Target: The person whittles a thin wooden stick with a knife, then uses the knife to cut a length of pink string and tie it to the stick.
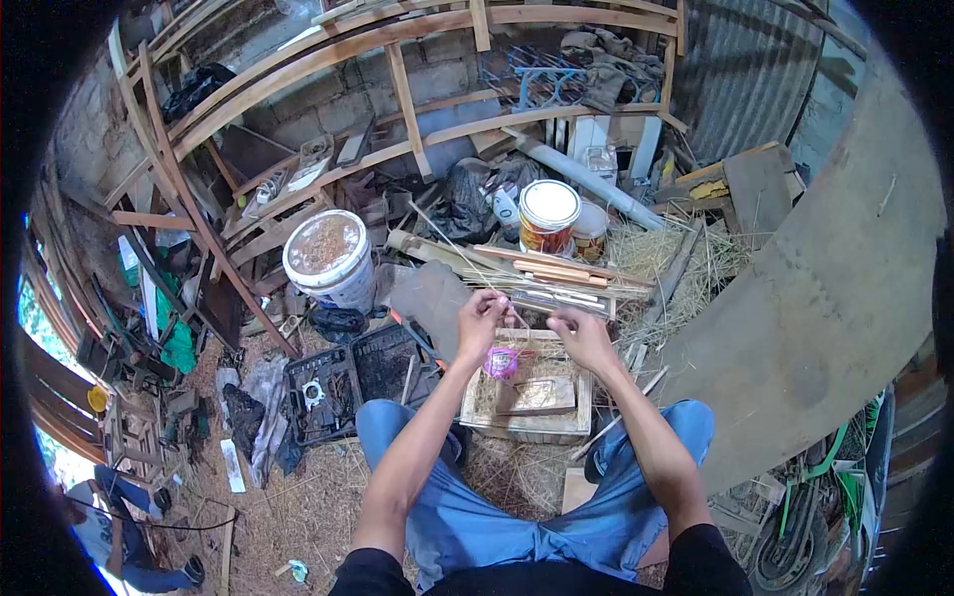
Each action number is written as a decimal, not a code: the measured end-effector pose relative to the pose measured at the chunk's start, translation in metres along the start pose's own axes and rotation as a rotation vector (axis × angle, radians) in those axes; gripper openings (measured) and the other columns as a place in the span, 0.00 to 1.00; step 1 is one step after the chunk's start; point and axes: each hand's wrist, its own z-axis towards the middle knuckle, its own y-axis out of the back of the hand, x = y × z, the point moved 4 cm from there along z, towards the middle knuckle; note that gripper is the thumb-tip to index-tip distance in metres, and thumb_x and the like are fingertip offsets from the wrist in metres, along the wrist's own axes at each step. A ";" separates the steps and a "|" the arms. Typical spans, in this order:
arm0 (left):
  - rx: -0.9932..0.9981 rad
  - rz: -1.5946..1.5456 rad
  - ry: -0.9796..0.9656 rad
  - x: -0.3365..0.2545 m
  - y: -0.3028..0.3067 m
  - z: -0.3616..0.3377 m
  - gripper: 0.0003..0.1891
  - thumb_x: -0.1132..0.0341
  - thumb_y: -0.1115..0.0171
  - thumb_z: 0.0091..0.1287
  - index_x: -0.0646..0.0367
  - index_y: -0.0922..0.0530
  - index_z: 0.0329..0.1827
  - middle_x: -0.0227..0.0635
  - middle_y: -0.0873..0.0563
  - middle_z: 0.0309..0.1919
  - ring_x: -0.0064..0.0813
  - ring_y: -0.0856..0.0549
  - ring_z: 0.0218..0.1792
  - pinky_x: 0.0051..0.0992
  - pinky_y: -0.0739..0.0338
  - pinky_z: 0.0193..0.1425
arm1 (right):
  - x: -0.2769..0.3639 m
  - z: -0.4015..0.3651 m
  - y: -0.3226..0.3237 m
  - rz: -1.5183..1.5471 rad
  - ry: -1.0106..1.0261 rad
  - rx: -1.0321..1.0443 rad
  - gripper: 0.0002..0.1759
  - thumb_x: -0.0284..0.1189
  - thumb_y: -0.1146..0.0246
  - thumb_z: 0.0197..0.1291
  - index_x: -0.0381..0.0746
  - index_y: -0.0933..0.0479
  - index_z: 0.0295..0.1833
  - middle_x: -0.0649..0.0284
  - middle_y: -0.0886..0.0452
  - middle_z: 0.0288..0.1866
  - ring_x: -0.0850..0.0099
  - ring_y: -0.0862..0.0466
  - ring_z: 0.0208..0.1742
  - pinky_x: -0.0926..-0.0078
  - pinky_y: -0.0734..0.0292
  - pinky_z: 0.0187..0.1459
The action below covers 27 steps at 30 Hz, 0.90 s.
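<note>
My left hand [482, 323] is closed in a pinch around a long thin stick [449, 241], which slants up and away to the left. My right hand [584, 338] is level with it and a little apart, its fingers pinched together; whatever is between them is too small to make out. Below both hands stands a shallow wooden box [579, 425] between my knees. A pink ball of string [501, 364] lies at its left side, under my left hand. A small wooden block [537, 395] rests on the box's near part.
Beyond the box lie several wood strips [556, 270]. A white bucket [328, 260] and a paint can [549, 214] stand behind. An open black tool case [328, 392] is at left, a large board [795, 318] at right. Another person [124, 531] sits at lower left.
</note>
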 end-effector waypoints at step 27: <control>0.292 1.008 -0.061 -0.076 0.076 -0.027 0.06 0.71 0.39 0.63 0.62 0.18 0.39 0.33 0.14 0.30 0.23 0.17 0.34 0.24 0.25 0.40 | -0.015 0.018 0.078 -0.645 0.070 -0.278 0.07 0.22 0.38 0.50 0.37 0.19 0.36 0.56 0.22 0.45 0.53 0.16 0.38 0.56 0.22 0.40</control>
